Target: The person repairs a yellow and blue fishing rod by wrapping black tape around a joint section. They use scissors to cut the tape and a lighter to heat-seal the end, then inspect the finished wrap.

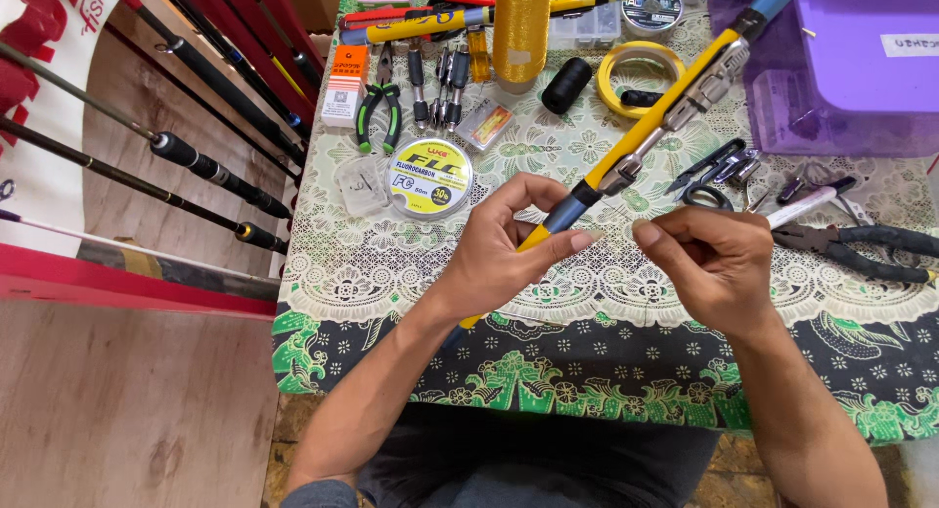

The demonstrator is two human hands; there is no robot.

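Observation:
My left hand [509,249] grips a yellow and blue fishing rod [650,127] near its lower end; the rod runs diagonally up to the right over the table. My right hand [709,264] is close beside it, thumb and fingers pinched together just right of the left thumb, possibly on a thin line too fine to see. Both hands hover over a lace cloth [372,273] on a green-patterned table cover.
A round spool of line [428,178] lies left of my hands. Green-handled pliers [379,102], a gold thread spool [520,24], a black spool [566,85], a yellow tape ring [641,73], scissors [709,176], black pliers [861,249], a purple box [866,58]. Dark rods [196,166] lean at left.

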